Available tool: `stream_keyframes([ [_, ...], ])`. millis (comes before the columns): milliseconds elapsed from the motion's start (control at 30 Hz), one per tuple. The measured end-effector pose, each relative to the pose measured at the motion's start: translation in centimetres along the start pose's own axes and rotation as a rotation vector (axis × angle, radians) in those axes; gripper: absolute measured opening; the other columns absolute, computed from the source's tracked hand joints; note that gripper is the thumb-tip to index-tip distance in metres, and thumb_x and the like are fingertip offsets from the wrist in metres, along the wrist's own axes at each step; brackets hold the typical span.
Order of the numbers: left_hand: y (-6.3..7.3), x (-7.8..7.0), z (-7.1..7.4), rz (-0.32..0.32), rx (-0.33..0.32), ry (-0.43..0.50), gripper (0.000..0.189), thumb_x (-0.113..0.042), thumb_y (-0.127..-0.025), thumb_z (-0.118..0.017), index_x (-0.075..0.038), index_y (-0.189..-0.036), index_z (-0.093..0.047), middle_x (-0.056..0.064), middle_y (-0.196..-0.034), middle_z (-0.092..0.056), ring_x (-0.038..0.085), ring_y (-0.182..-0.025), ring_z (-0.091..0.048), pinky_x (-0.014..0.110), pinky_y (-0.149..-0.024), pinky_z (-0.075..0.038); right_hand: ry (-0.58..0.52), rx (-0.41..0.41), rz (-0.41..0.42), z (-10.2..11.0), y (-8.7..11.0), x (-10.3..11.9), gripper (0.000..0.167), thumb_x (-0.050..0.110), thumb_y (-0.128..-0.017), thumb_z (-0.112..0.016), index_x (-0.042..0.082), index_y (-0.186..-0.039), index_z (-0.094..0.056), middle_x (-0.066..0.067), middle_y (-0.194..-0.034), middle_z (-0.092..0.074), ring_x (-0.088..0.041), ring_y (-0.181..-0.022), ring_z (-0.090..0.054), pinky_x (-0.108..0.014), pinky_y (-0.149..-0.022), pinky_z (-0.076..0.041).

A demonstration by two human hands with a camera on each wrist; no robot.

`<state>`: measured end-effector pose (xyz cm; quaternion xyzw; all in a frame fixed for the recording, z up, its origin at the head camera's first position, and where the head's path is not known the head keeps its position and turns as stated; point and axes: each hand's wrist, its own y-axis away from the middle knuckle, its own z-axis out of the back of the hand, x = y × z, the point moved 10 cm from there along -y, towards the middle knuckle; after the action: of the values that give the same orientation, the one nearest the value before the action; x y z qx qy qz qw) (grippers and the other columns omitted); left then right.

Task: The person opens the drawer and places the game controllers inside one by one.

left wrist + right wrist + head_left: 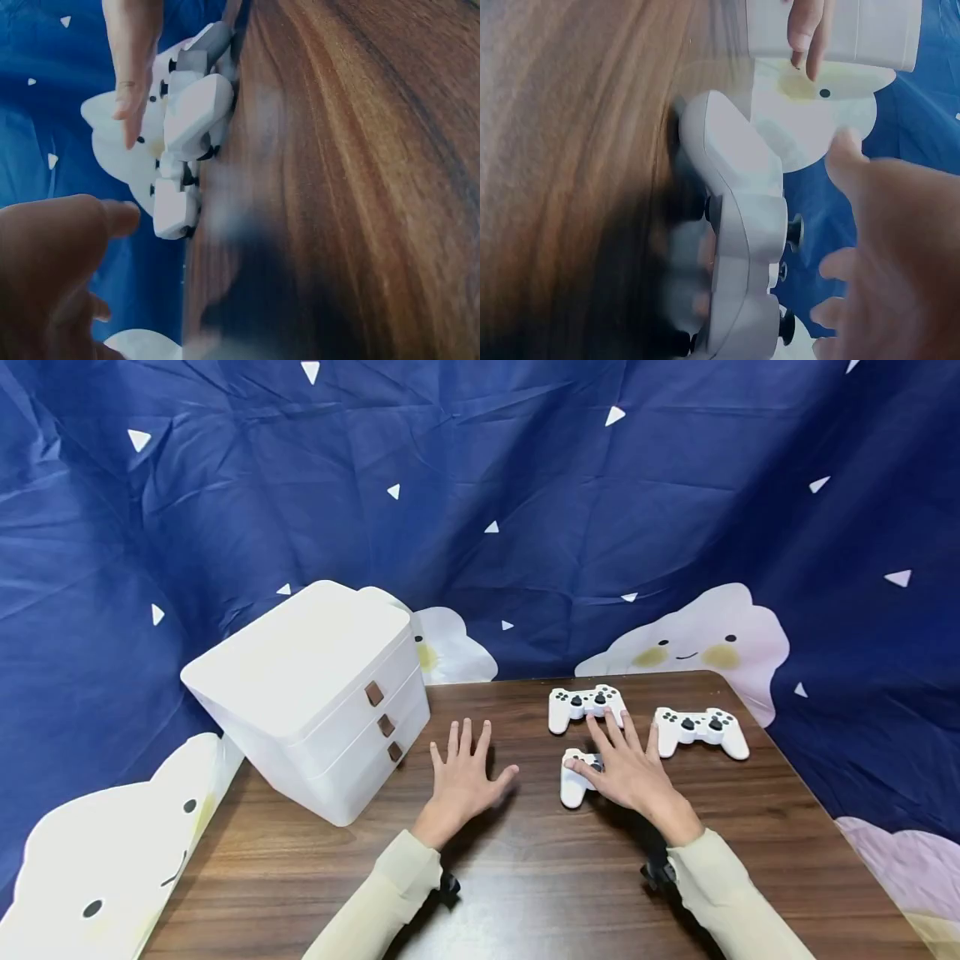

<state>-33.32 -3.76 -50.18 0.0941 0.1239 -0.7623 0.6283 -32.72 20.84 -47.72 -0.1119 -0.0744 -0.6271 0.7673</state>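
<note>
Plainly, both hands are spread: the left hand (462, 782) has its fingers fanned and its thumb held out to the side, over the brown wood-grain bench (510, 902), while the right hand (632, 771), fingers likewise straight and parted, hangs over the nearest white controller (573, 789). The right wrist view shows a gap between that hand and the controller's upward-facing sticks. The nearest controller rests on the bench, its left grip in sight and its right part hidden by the hand. Behind it lies the back controller (588, 702), whose lower edge the right fingertips overlap in the head view; the right-hand controller (702, 727) lies beside them, near the bench's right edge, all of it visible except a little by the right thumb side. The two hands are well apart, the left between the controllers and a white drawer unit (300, 668). That unit stands at the left of the bench, three brown tabs (386, 725) on its front. Pale sleeves (386, 889) cover both forearms. Beyond hangs a blue backdrop (450, 452) with white triangles and smiling clouds (697, 635).
</note>
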Motion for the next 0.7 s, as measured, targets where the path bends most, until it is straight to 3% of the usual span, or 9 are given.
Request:
stream_keyframes([
  [67,0.0,0.0,0.4,-0.015,-0.01,0.012,0.083,-0.063,-0.103,-0.057,-0.018,-0.168,-0.035,0.019,-0.168,-0.042,0.04,-0.155,-0.043,0.067,-0.122,-0.041,-0.028,-0.064,0.0,0.8,0.0,0.1,0.089,0.065,-0.103,-0.056,0.004,-0.165,-0.037,-0.027,-0.17,-0.035,-0.053,-0.16,-0.023,-0.081,-0.127,-0.006],
  [133,0.1,0.0,1.0,-0.029,-0.028,0.032,0.071,-0.054,-0.104,-0.06,-0.012,-0.161,-0.047,0.02,-0.153,-0.06,0.042,-0.132,-0.065,0.06,-0.104,-0.058,-0.062,-0.151,-0.006,1.8,0.0,0.2,0.08,0.059,-0.104,-0.059,0.002,-0.159,-0.047,-0.029,-0.157,-0.053,-0.054,-0.147,-0.046,-0.077,-0.122,-0.03],
  [200,0.2,-0.2,1.8,-0.06,-0.064,0.046,0.056,-0.045,-0.104,-0.065,-0.009,-0.147,-0.062,0.015,-0.132,-0.074,0.041,-0.106,-0.076,0.055,-0.082,-0.065,-0.11,-0.23,-0.022,2.7,0.2,0.3,0.069,0.054,-0.105,-0.062,0.003,-0.151,-0.057,-0.026,-0.139,-0.068,-0.052,-0.127,-0.065,-0.071,-0.105,-0.05],
  [267,0.4,-0.3,2.9,-0.097,-0.106,0.061,0.037,-0.036,-0.103,-0.068,-0.011,-0.129,-0.072,0.008,-0.112,-0.08,0.037,-0.09,-0.078,0.051,-0.068,-0.064,-0.157,-0.288,-0.033,3.5,0.3,0.5,0.056,0.048,-0.104,-0.064,0.006,-0.14,-0.066,-0.021,-0.121,-0.078,-0.047,-0.106,-0.074,-0.065,-0.084,-0.059],
  [300,0.5,-0.4,3.4,-0.119,-0.13,0.064,0.028,-0.032,-0.102,-0.069,-0.012,-0.121,-0.075,0.004,-0.104,-0.081,0.035,-0.085,-0.078,0.049,-0.065,-0.063,-0.183,-0.308,-0.037,3.9,0.3,0.7,0.049,0.045,-0.104,-0.065,0.008,-0.135,-0.069,-0.016,-0.112,-0.081,-0.044,-0.097,-0.076,-0.062,-0.076,-0.059],
  [433,1.2,-0.6,6.3,-0.205,-0.236,0.073,0.006,-0.021,-0.098,-0.071,-0.019,-0.096,-0.077,-0.004,-0.083,-0.079,0.027,-0.07,-0.075,0.041,-0.054,-0.057,-0.275,-0.345,-0.029,5.1,0.0,1.9,0.025,0.032,-0.101,-0.069,0.013,-0.115,-0.077,0.001,-0.088,-0.08,-0.024,-0.078,-0.074,-0.048,-0.067,-0.056],
  [567,2.0,-0.6,9.6,-0.263,-0.312,0.094,0.007,-0.019,-0.098,-0.071,-0.018,-0.094,-0.077,-0.006,-0.076,-0.076,0.022,-0.062,-0.07,0.04,-0.053,-0.056,-0.356,-0.309,-0.013,5.5,-0.4,3.5,0.012,0.023,-0.099,-0.069,0.015,-0.102,-0.078,0.006,-0.078,-0.076,-0.01,-0.064,-0.064,-0.036,-0.063,-0.05],
  [700,2.9,-0.1,12.6,-0.289,-0.355,0.106,0.009,-0.019,-0.098,-0.07,-0.016,-0.096,-0.079,-0.006,-0.073,-0.073,0.022,-0.063,-0.069,0.044,-0.056,-0.057,-0.449,-0.238,0.012,5.4,-0.9,5.3,0.012,0.018,-0.099,-0.067,0.013,-0.098,-0.077,0.004,-0.073,-0.078,-0.007,-0.058,-0.066,-0.029,-0.06,-0.051],
])
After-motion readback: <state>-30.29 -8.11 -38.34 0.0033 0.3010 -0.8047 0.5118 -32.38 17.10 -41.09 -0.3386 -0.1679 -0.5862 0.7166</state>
